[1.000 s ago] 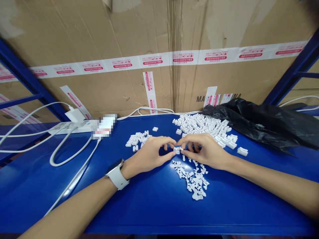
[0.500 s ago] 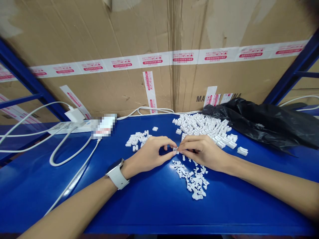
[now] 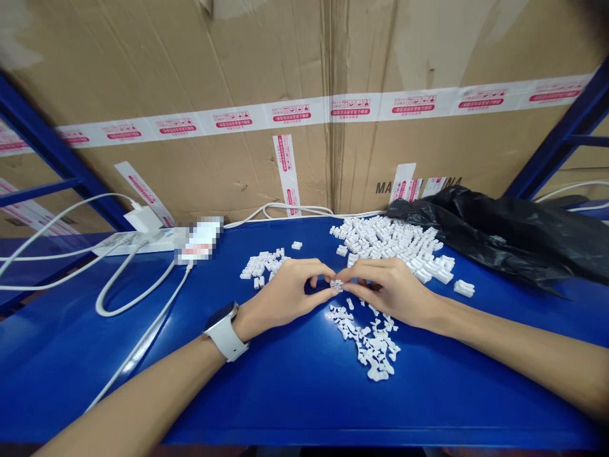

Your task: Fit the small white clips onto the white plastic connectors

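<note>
My left hand [image 3: 285,296] and my right hand [image 3: 390,292] meet above the blue shelf top, their fingertips both pinching a small white plastic part [image 3: 337,285]. Its shape is mostly hidden by my fingers. Beyond my right fingers lies a large heap of similar white plastic parts [image 3: 385,243]. A looser pile of white branched pieces [image 3: 370,339] sits just below my hands. A smaller cluster of white parts [image 3: 261,265] lies beyond my left hand. A white smartwatch [image 3: 223,330] circles my left wrist.
A crumpled black plastic bag [image 3: 495,235] lies at the back right, against a taped cardboard carton [image 3: 333,63]. At the back left are a white power strip [image 3: 137,241], a charger [image 3: 143,219] and white cables [image 3: 133,285]. Blue shelf uprights [image 3: 57,152] frame the view.
My hands stay together with the small white part between my fingertips. Only slight finger movement shows around it, and the piles look unchanged.
</note>
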A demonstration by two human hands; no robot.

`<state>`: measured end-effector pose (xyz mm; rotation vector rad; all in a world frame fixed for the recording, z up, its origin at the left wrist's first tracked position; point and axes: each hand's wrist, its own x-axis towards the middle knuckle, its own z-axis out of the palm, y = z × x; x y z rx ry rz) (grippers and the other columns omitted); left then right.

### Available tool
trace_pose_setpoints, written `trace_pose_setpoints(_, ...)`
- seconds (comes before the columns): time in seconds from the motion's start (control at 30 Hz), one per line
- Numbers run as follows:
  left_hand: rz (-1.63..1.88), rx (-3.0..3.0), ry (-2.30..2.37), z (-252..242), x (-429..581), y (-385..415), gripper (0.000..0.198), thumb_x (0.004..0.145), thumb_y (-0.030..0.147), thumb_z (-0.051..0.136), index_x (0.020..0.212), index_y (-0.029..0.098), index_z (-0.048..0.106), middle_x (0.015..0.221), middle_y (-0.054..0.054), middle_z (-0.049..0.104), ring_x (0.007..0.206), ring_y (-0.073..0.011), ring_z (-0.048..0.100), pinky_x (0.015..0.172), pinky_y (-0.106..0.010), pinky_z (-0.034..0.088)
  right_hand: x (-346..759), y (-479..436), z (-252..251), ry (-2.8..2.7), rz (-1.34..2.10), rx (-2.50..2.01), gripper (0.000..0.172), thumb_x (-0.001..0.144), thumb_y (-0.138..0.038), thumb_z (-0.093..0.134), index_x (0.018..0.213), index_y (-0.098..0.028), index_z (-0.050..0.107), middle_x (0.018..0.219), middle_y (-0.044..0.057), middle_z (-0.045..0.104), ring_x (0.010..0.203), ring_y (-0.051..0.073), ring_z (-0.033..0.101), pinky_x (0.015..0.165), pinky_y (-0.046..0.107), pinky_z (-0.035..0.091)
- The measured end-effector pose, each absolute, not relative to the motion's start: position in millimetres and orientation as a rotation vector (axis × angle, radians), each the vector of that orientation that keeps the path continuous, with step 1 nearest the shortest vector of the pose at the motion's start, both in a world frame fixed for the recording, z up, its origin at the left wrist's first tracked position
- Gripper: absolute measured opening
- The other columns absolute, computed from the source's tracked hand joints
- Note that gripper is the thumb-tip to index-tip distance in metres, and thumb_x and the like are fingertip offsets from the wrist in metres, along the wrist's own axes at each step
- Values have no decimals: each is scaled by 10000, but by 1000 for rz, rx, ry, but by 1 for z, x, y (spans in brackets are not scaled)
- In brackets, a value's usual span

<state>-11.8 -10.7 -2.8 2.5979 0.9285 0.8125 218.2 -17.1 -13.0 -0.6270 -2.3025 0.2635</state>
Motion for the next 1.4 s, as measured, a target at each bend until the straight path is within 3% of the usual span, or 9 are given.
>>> trace_pose_setpoints(0.23,810,2596,930,-3,-11,-10,168,873,278,705,1032,224,696,807,40,670,667,-91,551,662,-245,410,218,-16,-17,-2364,224,-624,180,975,-162,565,1034,-154,735,982,74,730,852,164,691,752,291,573)
trace_pose_setpoints(1.4,827,2624,888,-6,-12,-10,164,886,249,683,1044,214,699,799,18,652,672,-102,565,661,-253,425,215,-14,-15,-2285,272,-582,140,931,-152,621,901,-179,755,881,53,700,725,123,654,646,250,539)
